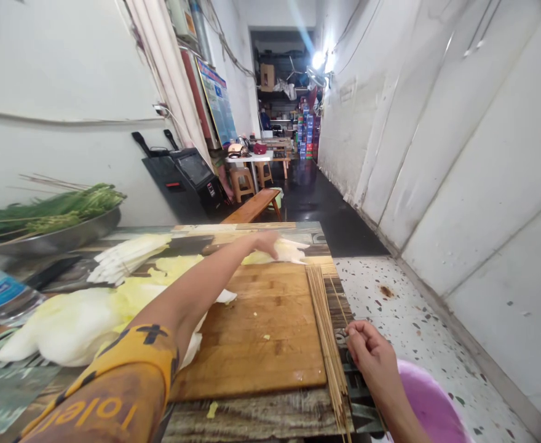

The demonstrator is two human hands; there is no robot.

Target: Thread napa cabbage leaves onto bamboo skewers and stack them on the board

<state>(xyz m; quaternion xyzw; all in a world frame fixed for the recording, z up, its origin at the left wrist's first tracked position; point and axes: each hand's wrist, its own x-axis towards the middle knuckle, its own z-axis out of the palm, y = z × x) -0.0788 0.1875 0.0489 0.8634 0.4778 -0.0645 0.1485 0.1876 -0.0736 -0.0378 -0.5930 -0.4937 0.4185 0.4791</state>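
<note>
My left hand reaches across the cutting board to its far edge, its fingers curled onto pale cabbage leaf pieces; the fingertips are partly hidden. At the board's right my right hand pinches a thin bamboo skewer, which slants up and away from the fingers. A bundle of bamboo skewers lies along the board's right edge. Left of the board are large cabbage leaves, partly covered by my left arm, and a stack of white cabbage pieces.
A metal bowl of greens stands at the far left, near a plastic bottle. Below my right hand is a pink tub. Beyond the table are a wooden bench, a black machine and a white wall.
</note>
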